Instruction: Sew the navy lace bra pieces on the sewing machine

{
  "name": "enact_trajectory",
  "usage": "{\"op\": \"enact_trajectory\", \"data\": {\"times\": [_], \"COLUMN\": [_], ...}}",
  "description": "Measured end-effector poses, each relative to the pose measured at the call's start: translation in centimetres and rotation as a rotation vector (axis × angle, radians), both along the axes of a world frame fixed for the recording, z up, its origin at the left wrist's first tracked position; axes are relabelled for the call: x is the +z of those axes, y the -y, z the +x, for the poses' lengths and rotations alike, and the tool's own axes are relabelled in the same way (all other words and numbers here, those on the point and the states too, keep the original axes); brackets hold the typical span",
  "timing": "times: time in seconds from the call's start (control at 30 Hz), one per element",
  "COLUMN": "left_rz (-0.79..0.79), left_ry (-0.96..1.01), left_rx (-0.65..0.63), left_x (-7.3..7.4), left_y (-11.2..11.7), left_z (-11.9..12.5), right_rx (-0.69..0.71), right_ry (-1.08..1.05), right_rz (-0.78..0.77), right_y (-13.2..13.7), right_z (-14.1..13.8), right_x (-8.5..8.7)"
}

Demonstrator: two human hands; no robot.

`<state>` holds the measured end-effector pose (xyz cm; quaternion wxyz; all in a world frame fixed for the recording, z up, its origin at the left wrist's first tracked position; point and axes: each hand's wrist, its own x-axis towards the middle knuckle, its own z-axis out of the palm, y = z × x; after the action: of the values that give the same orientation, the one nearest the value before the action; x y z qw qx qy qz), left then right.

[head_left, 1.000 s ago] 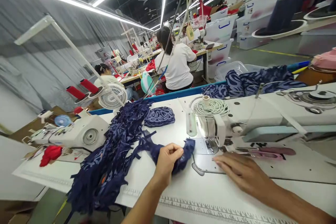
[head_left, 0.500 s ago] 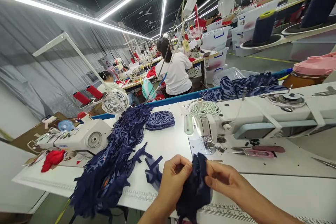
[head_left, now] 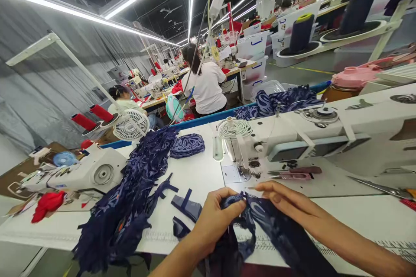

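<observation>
Head view; left hand pinches patterned navy fabric; right hand, fingers loosely extended, hold unclear; patterned navy fabric best kept flat, untwisted.

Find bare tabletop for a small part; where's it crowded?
Bare: white tabletop between the patterned fabric stack and the needle plate; also the stretch between the scissors and the right forearm.
Crowded: left, under the navy fabric pile; front centre, with navy cloth at the left hand and right hand.
</observation>
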<state>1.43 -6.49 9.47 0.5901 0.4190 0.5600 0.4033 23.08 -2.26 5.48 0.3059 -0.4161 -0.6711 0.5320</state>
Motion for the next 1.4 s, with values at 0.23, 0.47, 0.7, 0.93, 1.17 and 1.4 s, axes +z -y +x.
{"op": "enact_trajectory", "data": {"times": [0.23,0.47,0.7,0.93,1.17,1.4], "left_rz": [0.072,0.061,-0.084,-0.119,0.045,0.069], "left_ry": [0.006,-0.043,0.202,0.154,-0.072,-0.125], "left_rx": [-0.112,-0.158,-0.106,-0.150,-0.232,-0.316], "left_x": [-0.1,0.6,-0.2,-0.7,-0.4,0.0], "left_y": [-0.3,-0.4,-0.8,-1.4,-1.5,-1.2], "left_z": [0.7,0.1,-0.6,-1.4,-1.9,-2.2], "right_rx": [0.104,0.133,0.219,0.220,0.179,0.190], "right_ry": [-0.030,-0.189,-0.311,-0.260,-0.214,-0.155], "right_rz": [-0.041,-0.277,-0.519,-0.538,-0.547,-0.493], "right_y": [0.2,-0.4,-0.7,-0.7,-0.7,-0.7], "right_z": [-1.7,-1.7,-1.7,-1.8,-2.1,-2.5], "right_x": [1.7,2.9,3.2,2.9,2.3,2.1]}}
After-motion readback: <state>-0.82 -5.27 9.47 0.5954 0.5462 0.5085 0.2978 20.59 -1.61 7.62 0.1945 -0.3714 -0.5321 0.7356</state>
